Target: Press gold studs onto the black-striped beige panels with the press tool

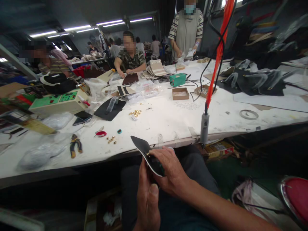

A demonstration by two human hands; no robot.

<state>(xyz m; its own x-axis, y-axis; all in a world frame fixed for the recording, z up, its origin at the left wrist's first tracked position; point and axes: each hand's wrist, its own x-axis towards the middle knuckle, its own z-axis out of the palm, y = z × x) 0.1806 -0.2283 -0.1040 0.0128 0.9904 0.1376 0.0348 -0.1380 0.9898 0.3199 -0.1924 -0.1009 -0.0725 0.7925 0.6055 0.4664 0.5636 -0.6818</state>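
While grips close: left hand (147,200) and right hand (172,170) clenched on one black leather panel (141,147)
Worktop (166,123): two cardboard trays (180,93), pale bits inside

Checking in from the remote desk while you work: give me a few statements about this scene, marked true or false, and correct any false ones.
1. The left hand and right hand both hold a pointed black leather piece. True.
2. The pliers are in the right hand. False: the pliers lie on the white worktable.
3. Loose brass fittings lie on the table. True.
4. The green box sits at the table's near edge. False: the green box is on the far side, near cardboard trays.
5. A standing co-worker across the table handles a clear plastic bag. True.
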